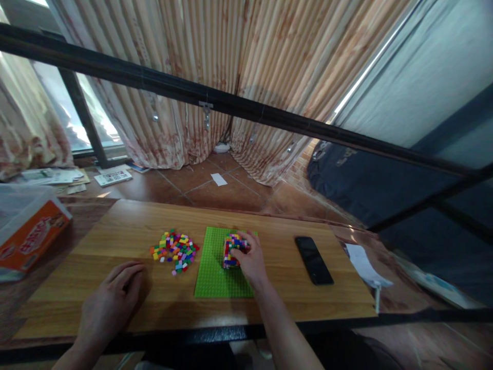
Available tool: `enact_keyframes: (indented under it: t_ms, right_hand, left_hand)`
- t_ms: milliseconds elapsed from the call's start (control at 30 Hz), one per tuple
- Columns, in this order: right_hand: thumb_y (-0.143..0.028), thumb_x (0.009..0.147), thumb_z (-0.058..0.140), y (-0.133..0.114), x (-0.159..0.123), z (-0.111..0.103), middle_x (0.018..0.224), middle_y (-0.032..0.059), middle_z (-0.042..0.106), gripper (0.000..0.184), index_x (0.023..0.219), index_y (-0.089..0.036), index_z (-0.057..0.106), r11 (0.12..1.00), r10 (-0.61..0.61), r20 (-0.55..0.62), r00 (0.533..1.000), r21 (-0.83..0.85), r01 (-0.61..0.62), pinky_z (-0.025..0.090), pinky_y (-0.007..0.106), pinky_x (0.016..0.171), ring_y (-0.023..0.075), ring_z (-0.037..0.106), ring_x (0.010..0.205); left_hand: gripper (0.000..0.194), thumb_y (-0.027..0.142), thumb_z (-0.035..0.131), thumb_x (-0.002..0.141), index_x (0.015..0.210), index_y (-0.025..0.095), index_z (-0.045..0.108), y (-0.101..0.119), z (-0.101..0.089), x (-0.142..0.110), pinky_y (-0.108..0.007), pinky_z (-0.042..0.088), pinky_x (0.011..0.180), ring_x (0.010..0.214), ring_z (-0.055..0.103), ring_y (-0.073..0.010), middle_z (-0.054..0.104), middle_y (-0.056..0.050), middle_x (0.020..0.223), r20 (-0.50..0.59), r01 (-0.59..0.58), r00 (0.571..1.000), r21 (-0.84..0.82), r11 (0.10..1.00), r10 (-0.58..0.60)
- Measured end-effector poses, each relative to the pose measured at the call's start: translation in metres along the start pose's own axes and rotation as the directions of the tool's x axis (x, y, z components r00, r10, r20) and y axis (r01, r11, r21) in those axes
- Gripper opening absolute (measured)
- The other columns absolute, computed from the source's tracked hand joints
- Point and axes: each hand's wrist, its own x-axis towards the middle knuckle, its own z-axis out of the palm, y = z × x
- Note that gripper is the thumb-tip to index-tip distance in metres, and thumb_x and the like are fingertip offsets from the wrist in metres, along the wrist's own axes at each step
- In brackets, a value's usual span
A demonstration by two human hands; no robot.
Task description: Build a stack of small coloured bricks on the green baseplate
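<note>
A small multicoloured structure of toy building bricks point(228, 259) stands on a green studded baseplate point(210, 280) in the middle of the table. My right hand point(252, 259) reaches over its right side, thumb and fingers closed on the upper part; any single brick between the fingertips is hidden. To the left of the baseplate lies a loose pile of small coloured bricks point(179, 252). Nearer the front edge, my left hand point(111, 298) rests on the wooden table with its fingers curled in, and nothing shows in it.
A black phone point(314, 260) lies on the wooden table point(154, 308) at the right. Left of the table sits a clear plastic box with an orange label point(34, 234). A dark metal bar point(173, 87) crosses above, before the curtains point(200, 46). White paper point(364, 262) hangs past the right edge.
</note>
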Motion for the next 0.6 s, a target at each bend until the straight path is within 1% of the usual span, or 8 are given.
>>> enact_keyframes:
  t_ms: [100,133,267,367,433,500,533,600]
  right_hand:
    - [-0.014,0.063,0.066,-0.004,-0.001,0.001,0.133,0.0080,0.049,0.049,0.111,-0.024,0.068,0.995,0.085,-0.028,0.996,0.053,-0.084,0.045,0.039,0.100,0.0243,0.053,0.119]
    - [-0.015,0.063,0.066,-0.006,-0.001,0.001,0.133,0.0082,0.049,0.048,0.110,-0.024,0.068,0.994,0.091,-0.031,0.995,0.063,-0.089,0.045,0.039,0.101,0.0247,0.052,0.120]
    - [-0.016,0.063,0.066,-0.011,0.001,-0.002,0.130,0.0097,0.052,0.046,0.109,-0.021,0.068,0.995,0.082,-0.020,0.996,0.066,-0.081,0.043,0.040,0.103,0.0256,0.051,0.121]
    - [-0.020,0.067,0.069,-0.013,-0.004,-0.010,0.127,0.0100,0.055,0.048,0.114,-0.021,0.065,0.999,0.040,-0.024,0.999,0.014,-0.040,0.039,0.044,0.107,0.0263,0.050,0.122]
    - [-0.027,0.071,0.069,-0.017,-0.015,-0.015,0.130,0.0120,0.052,0.050,0.120,-0.020,0.061,1.000,0.002,-0.089,0.996,-0.027,-0.004,0.036,0.047,0.109,0.0279,0.047,0.125]
    - [-0.029,0.078,0.064,-0.026,-0.036,-0.017,0.136,0.0130,0.047,0.046,0.122,-0.020,0.059,0.997,-0.065,-0.166,0.984,-0.043,0.059,0.034,0.049,0.110,0.0282,0.044,0.129]
    - [-0.028,0.082,0.060,-0.032,-0.048,-0.014,0.136,0.0120,0.047,0.041,0.122,-0.021,0.059,0.994,-0.109,-0.169,0.980,-0.034,0.105,0.033,0.049,0.111,0.0269,0.043,0.129]
    - [-0.023,0.085,0.055,-0.044,-0.074,-0.003,0.136,0.0102,0.049,0.039,0.124,-0.025,0.057,0.984,-0.179,-0.058,0.982,-0.025,0.178,0.034,0.048,0.111,0.0252,0.044,0.129]
  left_hand:
    - [0.038,0.046,0.039,0.087,0.095,0.022,0.068,0.000,0.001,0.000,-0.030,0.054,0.076,0.093,0.067,-0.0213,0.069,-0.004,0.111,-0.024,-0.032,0.999,0.012,0.999,0.032]
    - [0.039,0.045,0.038,0.087,0.095,0.022,0.068,0.000,0.002,0.000,-0.030,0.054,0.077,0.092,0.067,-0.0212,0.069,-0.004,0.110,-0.032,-0.040,0.999,0.013,0.999,0.040]
    - [0.039,0.045,0.038,0.087,0.095,0.022,0.069,0.002,0.001,0.001,-0.030,0.053,0.077,0.092,0.067,-0.0215,0.069,-0.005,0.110,-0.030,-0.049,0.998,0.002,0.999,0.049]
    - [0.039,0.045,0.038,0.087,0.094,0.022,0.069,0.003,-0.001,-0.001,-0.031,0.054,0.077,0.091,0.067,-0.0218,0.069,-0.005,0.110,-0.023,-0.017,1.000,-0.019,1.000,0.017]
    - [0.039,0.045,0.039,0.087,0.095,0.022,0.069,0.004,-0.003,-0.001,-0.032,0.054,0.078,0.091,0.067,-0.0226,0.069,-0.006,0.110,-0.032,0.007,0.999,-0.035,0.999,-0.008]
    - [0.040,0.046,0.039,0.087,0.098,0.020,0.068,0.004,-0.005,0.003,-0.034,0.053,0.084,0.095,0.066,-0.0241,0.069,-0.008,0.110,-0.055,-0.003,0.998,-0.055,0.998,0.000]
    - [0.041,0.047,0.040,0.087,0.101,0.019,0.067,0.005,-0.006,0.008,-0.036,0.052,0.089,0.098,0.065,-0.0248,0.069,-0.009,0.111,-0.071,-0.025,0.997,-0.067,0.997,0.020]
    - [0.045,0.049,0.040,0.088,0.108,0.017,0.064,0.009,-0.006,0.023,-0.041,0.046,0.099,0.108,0.061,-0.0263,0.067,-0.012,0.116,-0.092,-0.095,0.992,-0.091,0.991,0.087]
